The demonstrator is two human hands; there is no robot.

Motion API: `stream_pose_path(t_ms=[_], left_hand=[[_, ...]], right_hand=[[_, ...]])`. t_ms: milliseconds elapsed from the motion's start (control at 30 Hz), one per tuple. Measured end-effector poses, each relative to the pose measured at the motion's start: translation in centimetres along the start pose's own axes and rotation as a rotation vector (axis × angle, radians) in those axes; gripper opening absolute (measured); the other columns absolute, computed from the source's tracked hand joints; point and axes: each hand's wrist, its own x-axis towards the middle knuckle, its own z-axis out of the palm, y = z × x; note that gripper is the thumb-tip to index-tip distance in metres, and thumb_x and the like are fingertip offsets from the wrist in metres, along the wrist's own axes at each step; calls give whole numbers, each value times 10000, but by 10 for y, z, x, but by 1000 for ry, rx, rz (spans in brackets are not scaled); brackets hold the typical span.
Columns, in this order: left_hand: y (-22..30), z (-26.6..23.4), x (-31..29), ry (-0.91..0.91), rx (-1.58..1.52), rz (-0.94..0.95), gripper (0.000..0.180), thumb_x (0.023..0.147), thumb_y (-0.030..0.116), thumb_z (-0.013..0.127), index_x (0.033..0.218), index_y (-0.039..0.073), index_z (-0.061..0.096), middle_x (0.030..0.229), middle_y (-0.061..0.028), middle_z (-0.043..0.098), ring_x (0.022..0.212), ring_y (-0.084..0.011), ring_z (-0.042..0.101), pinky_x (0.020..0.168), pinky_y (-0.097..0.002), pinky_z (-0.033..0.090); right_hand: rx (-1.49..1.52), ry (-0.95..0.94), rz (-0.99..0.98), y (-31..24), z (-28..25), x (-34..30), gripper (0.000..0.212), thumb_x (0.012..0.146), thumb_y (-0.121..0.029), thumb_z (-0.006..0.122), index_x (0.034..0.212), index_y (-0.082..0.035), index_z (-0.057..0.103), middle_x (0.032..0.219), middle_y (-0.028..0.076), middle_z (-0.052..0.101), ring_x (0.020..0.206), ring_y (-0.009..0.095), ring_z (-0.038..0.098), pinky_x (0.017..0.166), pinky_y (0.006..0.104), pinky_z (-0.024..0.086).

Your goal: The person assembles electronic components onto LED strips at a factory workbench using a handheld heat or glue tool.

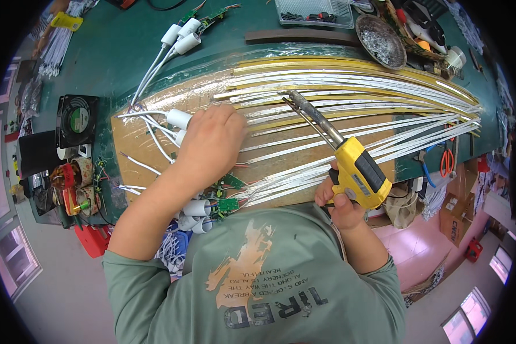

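Yellow soldering gun, right of centre in the frame: likely stiff and fairly weighty, best held by its handle, away from the metal barrel, which may be hot. The right hand has its fingers curled around that handle. Near centre, the left hand bends over a white lamp socket; its fingertips are hidden, so I cannot tell their opening or hold. The socket seems light, hard, smooth: grasp its body. The green circuit board, below centre-left, looks fragile; edges only.
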Motion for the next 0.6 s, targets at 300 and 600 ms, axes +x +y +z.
stream_pose_path(t_ms=[300,600], left_hand=[[3,-9,2,-88,-30,15,83,838,130,651,876,56,647,912,-121,624,900,-325,609,799,-432,472],[7,-9,-2,-104,154,183,138,758,130,641,862,48,602,902,-113,582,919,-295,587,813,-418,452]], right_hand=[[-41,4,-7,-2,2,0,723,841,-321,766,1386,-6,412,759,43,532,640,159,528,587,302,474],[-12,-6,6,-1,0,-1,727,853,-316,756,1401,-11,389,779,42,531,659,163,528,610,310,472]])
